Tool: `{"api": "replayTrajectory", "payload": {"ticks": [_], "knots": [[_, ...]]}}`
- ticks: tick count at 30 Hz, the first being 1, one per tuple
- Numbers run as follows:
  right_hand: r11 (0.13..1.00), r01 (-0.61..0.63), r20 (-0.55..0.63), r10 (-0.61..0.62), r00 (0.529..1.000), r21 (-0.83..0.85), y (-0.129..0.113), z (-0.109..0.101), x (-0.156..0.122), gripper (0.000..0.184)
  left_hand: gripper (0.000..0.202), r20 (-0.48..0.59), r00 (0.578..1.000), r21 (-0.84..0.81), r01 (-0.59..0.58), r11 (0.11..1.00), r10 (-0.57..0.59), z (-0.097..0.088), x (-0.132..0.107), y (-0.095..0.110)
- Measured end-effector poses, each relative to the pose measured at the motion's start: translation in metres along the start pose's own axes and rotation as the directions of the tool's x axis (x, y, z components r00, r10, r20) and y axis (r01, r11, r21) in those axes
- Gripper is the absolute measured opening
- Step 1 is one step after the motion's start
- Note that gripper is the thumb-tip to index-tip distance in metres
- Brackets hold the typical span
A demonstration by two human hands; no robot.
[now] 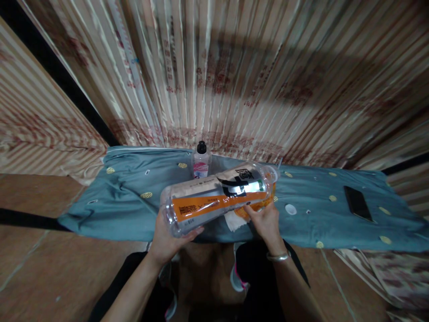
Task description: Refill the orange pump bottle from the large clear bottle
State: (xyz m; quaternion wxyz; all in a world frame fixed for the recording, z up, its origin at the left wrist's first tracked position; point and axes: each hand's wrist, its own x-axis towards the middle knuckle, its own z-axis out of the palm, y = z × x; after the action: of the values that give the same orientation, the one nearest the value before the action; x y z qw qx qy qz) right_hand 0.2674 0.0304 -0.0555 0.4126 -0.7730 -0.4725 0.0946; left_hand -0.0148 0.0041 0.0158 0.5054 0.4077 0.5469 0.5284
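Observation:
A big clear plastic bottle [217, 197] with an orange and silver label lies tilted in the air, its neck to the right and slightly raised. My left hand [167, 237] cups the base end from below. Around the lower side near the neck, my right hand [266, 221] grips the same bottle; a metal bangle is on that wrist. The bottle's mouth seems uncapped, and a thin pale sliver shows beside it, too blurred to name. Below the bottle are a white tissue [236, 221] and an orange packet [250, 211], both partly hidden.
A small clear bottle with a black cap [201, 160] stands behind the big one on a blue-green cloth [127, 210]. To the right lie a round white disc [291, 209], perhaps a cap, and a dark phone [358, 203]. A pleated curtain [217, 80] hangs at the back.

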Motion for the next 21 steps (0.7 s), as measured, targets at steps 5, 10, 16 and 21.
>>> {"api": "replayTrajectory", "payload": {"ticks": [5, 10, 16, 21], "knots": [[1.000, 0.018, -0.003, -0.018, 1.000, 0.001, 0.0009, -0.0002, -0.0001, 0.089, 0.060, 0.011, 1.000, 0.005, -0.002, 1.000, 0.002, -0.0009, 0.0004, 0.0004], [1.000, 0.017, -0.007, -0.017, 1.000, 0.000, 0.0007, 0.0002, -0.0005, 0.085, 0.056, 0.020, 1.000, 0.023, -0.006, 1.000, 0.006, -0.0012, -0.0001, 0.0014], [1.000, 0.002, 0.004, -0.002, 1.000, -0.001, -0.0013, -0.0007, -0.0001, 0.084, 0.053, 0.033, 0.999, 0.038, -0.008, 0.999, 0.007, -0.0013, 0.0000, 0.0032], [1.000, -0.013, 0.015, 0.013, 1.000, 0.005, -0.0021, -0.0002, 0.0000, 0.080, 0.054, 0.018, 1.000, 0.018, -0.005, 1.000, 0.005, -0.0014, 0.0004, 0.0021]]}}
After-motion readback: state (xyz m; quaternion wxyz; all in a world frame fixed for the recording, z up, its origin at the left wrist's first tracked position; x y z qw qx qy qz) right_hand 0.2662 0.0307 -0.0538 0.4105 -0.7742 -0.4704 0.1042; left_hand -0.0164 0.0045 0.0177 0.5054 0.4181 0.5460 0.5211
